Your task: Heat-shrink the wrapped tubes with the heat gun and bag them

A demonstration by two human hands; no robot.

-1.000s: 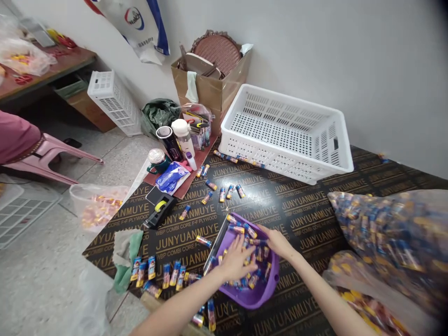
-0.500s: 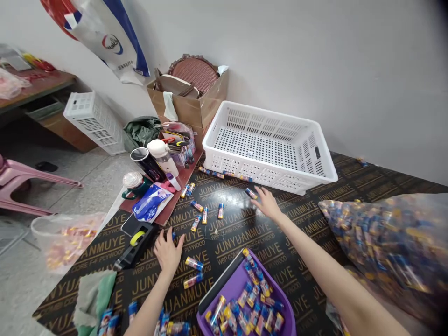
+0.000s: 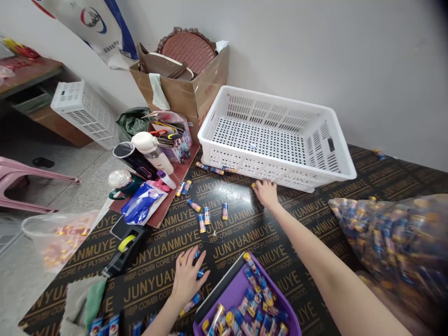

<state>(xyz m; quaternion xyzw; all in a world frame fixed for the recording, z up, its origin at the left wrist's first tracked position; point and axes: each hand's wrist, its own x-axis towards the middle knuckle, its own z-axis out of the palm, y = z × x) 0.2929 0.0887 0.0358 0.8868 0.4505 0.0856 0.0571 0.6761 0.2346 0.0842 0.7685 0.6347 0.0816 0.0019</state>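
Observation:
My right hand (image 3: pixel 266 193) is at the front wall of the white crate (image 3: pixel 259 170). Its fingers are curled over a small tube whose yellow end (image 3: pixel 253 185) shows at the fingertips. My left hand (image 3: pixel 187 277) lies over several small blue-and-yellow tubes on the dark table, fingers spread, partly hiding them. Another tube (image 3: pixel 191 304) lies between that hand and a purple scoop-shaped tray (image 3: pixel 219 303) full of such tubes. More loose tubes, one of them upright-looking (image 3: pixel 224 211), lie mid-table, and a few (image 3: pixel 217 171) lie along the crate's front.
A large clear bag of tubes (image 3: pixel 385 238) fills the right side. At left are a tape dispenser (image 3: pixel 124 252), a cloth (image 3: pixel 82 303), a blue packet (image 3: pixel 142 203), a dark tumbler (image 3: pixel 135 161) and a white-lidded bottle (image 3: pixel 152 151). A cardboard box (image 3: pixel 210 88) stands behind.
My left hand has moved right and nearer, onto the tubes beside the purple tray. My right hand has closed over a tube by the crate. The view has shifted slightly.

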